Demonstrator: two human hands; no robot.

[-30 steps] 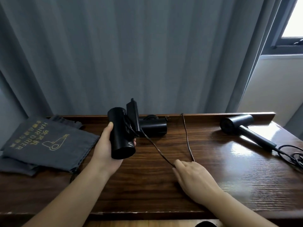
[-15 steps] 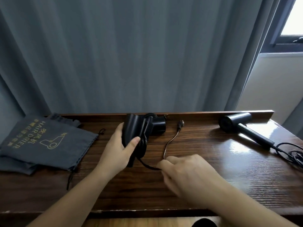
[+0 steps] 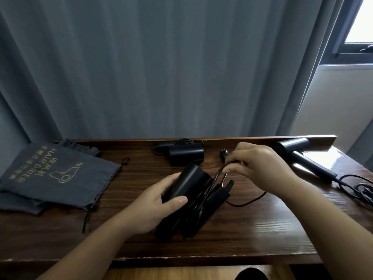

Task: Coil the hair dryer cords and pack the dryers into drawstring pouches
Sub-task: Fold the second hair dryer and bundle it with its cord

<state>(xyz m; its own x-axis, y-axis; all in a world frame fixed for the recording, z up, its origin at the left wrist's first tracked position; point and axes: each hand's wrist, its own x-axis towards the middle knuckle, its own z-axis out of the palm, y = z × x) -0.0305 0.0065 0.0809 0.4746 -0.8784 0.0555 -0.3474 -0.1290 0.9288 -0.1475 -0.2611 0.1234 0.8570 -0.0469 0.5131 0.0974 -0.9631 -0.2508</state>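
The dark wooden desk (image 3: 252, 235) had a raised lip along its far edge. At far left lay grey pouches (image 3: 58, 178), stacked, the top one printed with gold lettering and a dryer outline, its drawstrings trailing onto the wood. At far centre lay a black dryer (image 3: 185, 153) with a coiled cord behind it. At far right lay another dryer (image 3: 302, 156), handle pointing near-right, its cord (image 3: 355, 188) bunched loosely at the right edge. A plug (image 3: 224, 152) lay between the two.

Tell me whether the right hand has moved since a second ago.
Yes. The right hand went from the table's near middle toward the back rail, now pinching the cord.
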